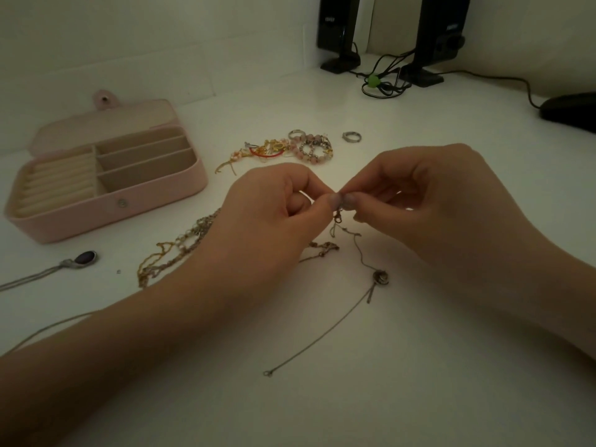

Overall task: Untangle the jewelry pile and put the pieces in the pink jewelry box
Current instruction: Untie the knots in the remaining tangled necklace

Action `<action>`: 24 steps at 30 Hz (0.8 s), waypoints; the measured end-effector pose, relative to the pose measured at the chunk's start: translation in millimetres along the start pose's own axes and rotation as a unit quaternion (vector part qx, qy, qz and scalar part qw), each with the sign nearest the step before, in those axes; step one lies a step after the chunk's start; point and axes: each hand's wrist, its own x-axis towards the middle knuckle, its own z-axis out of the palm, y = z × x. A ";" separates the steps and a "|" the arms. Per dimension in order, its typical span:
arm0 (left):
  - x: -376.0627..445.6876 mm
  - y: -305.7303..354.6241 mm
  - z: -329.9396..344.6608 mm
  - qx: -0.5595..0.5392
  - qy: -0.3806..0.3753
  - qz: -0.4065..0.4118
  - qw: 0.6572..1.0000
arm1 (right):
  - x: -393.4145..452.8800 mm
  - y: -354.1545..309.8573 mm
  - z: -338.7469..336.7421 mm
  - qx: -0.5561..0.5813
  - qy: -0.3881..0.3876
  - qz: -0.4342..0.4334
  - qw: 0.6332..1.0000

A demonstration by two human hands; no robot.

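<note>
My left hand [274, 214]: fingers curled, thumb and forefinger pinching the top of the thin chain [346, 232] above the white desk [419, 366].
My right hand [429, 204]: also curled, pinching the same chain at its clasp end, fingertips touching those of my left.
Thin chain: hangs from my fingertips, runs down past a small round pendant [380, 278] lying on the desk, and ends in a tiny loop nearer me.
Tangled chains [180, 250]: a gold and silver knot on the desk, partly hidden under my left hand and wrist.
Pink jewelry box [106, 182]: open at my left, lid laid back, ring rolls and three divided compartments showing; no pieces visible inside.
Bead and ring pile [290, 148]: beyond my hands, pink beads, a red band, gold clasps, a silver ring touching its far edge.
Loose ring [351, 136]: just right of that pile, apart from it.
Oval-stone necklace [84, 258]: in front of the box, its chain running off left.
Far corner: two black speakers [338, 33], bundled cables [383, 80], a dark mouse [571, 111].
</note>
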 end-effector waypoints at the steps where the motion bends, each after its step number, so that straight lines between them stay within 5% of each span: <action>1: 0.0 -0.4 0.0 0.002 -0.002 0.000 1.000 | 0.2 -0.2 0.2 0.000 -0.005 0.002 1.000; 24: -1.2 -4.9 1.9 0.122 0.009 0.085 0.989 | -0.9 -3.7 3.3 -0.038 0.013 -0.022 0.999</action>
